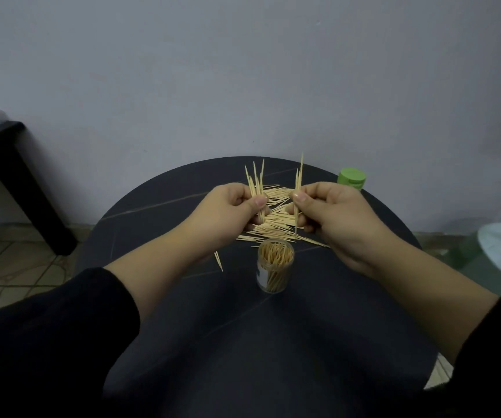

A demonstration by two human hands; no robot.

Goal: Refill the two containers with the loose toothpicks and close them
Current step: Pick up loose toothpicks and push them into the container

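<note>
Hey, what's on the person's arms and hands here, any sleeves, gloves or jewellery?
Both arms wear plain black long sleeves. The left sleeve and right sleeve end partway up the forearms, leaving the wrists uncovered. The left hand and right hand are bare: no gloves, rings, watch or bracelet show.

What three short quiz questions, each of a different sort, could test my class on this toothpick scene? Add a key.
1. True or false: the clear container has its lid on.
2. What do the left hand and the right hand each pinch? A) toothpicks B) a lid C) nothing
3. Fill in: the green lid shows just beyond the ____ hand.
Key: 1 false; 2 A; 3 right.
</note>
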